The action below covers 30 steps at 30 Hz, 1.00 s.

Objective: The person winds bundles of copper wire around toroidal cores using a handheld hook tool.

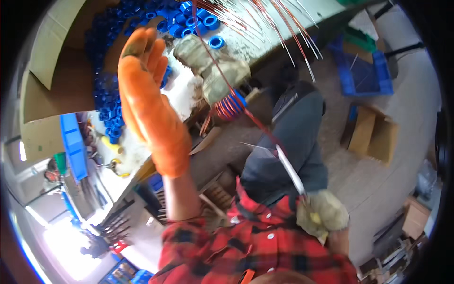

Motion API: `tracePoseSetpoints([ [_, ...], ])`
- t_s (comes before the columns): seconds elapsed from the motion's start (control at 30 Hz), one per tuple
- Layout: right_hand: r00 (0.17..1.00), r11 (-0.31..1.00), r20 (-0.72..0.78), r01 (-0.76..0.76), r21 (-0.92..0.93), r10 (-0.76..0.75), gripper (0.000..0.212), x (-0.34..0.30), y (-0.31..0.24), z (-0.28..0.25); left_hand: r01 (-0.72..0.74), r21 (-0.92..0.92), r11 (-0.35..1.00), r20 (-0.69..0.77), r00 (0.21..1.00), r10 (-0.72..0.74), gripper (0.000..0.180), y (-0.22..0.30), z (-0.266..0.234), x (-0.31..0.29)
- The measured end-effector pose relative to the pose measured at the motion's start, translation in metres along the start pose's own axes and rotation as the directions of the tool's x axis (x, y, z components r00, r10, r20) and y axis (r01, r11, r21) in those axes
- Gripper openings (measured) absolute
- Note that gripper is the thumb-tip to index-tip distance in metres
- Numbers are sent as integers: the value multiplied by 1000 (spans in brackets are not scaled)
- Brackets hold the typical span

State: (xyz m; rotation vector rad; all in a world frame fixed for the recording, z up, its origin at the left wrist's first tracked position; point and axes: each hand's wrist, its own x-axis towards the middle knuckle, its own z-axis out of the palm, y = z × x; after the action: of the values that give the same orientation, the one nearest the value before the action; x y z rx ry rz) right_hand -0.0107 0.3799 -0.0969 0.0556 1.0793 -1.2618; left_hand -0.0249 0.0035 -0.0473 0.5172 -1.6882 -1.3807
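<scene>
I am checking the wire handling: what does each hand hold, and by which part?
The right hand has its grip on the copper wire, near its white-sleeved lower end. The left hand, in an orange glove, is open and holds nothing.

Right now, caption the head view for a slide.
Orange-gloved left hand raised open beside blue spools; pale-gloved right hand grips a wire running to a copper coil.

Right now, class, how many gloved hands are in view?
3: the orange-gloved left hand, raised open, centre left; a pale gloved hand at the copper coil by the bench; the pale-gloved right hand, lower right, gripping the wire. Others may be hidden.
</scene>
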Motion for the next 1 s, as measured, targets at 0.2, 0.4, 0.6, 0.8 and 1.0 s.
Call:
tracePoseSetpoints([
  [0.2,990,915,-109,-130,-383,95,35,-4,-40,41,-301,181,936,669,735,107,29,34,7,38],
  [0.4,899,895,-253,251,-368,-356,36,50,-65,76,-160,192,968,508,860,42,27,4,5,22],
  [0.6,980,988,134,153,-24,-148,32,65,-96,50,30,8,1000,207,978,-31,40,-9,14,-7],
  [0.8,952,974,255,-201,103,169,40,-2,-9,-36,-448,215,868,621,749,233,82,47,-17,8],
  [1.0,950,946,109,-305,112,293,41,-7,18,-57,-928,296,224,893,352,280,72,70,4,6],
])
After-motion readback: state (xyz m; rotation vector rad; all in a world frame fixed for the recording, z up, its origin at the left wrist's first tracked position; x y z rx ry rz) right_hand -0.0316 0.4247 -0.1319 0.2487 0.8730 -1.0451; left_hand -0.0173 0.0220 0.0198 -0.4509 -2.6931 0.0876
